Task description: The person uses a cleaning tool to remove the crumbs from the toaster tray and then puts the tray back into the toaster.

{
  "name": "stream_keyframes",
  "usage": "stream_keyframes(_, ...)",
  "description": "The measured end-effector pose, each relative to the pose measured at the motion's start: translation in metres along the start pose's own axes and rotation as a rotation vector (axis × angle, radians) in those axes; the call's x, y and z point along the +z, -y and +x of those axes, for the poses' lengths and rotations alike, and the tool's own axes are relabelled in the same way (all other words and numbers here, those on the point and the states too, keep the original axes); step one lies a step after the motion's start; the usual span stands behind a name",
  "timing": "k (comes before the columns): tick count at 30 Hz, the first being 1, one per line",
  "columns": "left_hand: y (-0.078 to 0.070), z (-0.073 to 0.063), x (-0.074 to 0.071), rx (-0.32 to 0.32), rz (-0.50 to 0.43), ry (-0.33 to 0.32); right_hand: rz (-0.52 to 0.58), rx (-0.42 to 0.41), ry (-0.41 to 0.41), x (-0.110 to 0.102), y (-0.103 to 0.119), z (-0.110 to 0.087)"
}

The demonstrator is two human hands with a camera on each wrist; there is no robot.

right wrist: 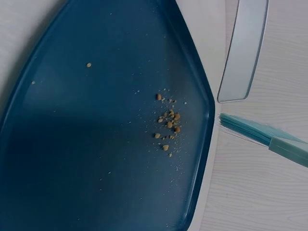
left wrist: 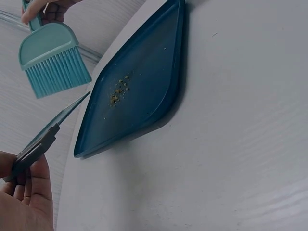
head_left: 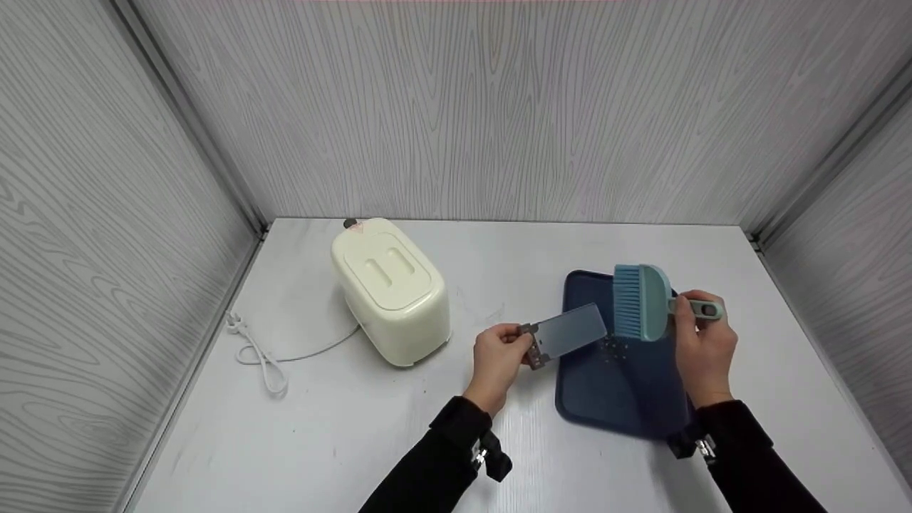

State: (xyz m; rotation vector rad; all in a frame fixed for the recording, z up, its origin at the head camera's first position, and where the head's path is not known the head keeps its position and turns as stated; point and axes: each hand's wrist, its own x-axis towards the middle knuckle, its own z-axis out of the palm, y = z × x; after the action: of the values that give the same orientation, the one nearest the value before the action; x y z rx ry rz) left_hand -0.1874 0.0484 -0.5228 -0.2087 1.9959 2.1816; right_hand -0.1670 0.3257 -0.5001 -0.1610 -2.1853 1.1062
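Note:
My left hand (head_left: 495, 362) pinches the grey end of a flat crumb tray (head_left: 572, 332), thumb on top. The crumb tray's far end reaches over the left part of a dark blue tray (head_left: 605, 399). A light blue hand brush (head_left: 653, 303) is held by its handle in my right hand (head_left: 707, 354), its bristles pointing left above the blue tray. Between brush and crumb tray there is a small gap in the left wrist view. Brown crumbs (right wrist: 169, 125) lie in a loose cluster on the blue tray, with a few scattered farther off.
A cream toaster (head_left: 392, 292) with a lid on top stands left of my hands. Its white cord (head_left: 274, 374) runs left across the white table (head_left: 342, 442). Grey wood-patterned panels (head_left: 456, 114) enclose the table at the back and sides.

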Motion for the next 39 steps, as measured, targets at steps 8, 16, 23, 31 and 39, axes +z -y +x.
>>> stream_keyframes(8,0.0,0.0,0.001,-0.001,0.0,-0.007,0.103,0.073,0.031,0.002,0.012,0.001)
stream_keyframes(16,0.0,-0.001,0.002,-0.01,-0.016,0.012,0.422,0.142,0.088,0.009,0.028,0.002)
stream_keyframes(23,0.0,-0.002,0.003,-0.028,-0.029,0.015,0.6,0.142,0.183,0.022,0.045,0.0)
stream_keyframes(31,0.001,-0.003,0.004,-0.03,-0.011,0.019,0.615,0.145,0.255,0.031,0.057,-0.004)
stream_keyframes(39,0.002,-0.003,0.004,-0.019,-0.024,0.028,0.625,0.138,0.277,0.037,0.056,-0.003)
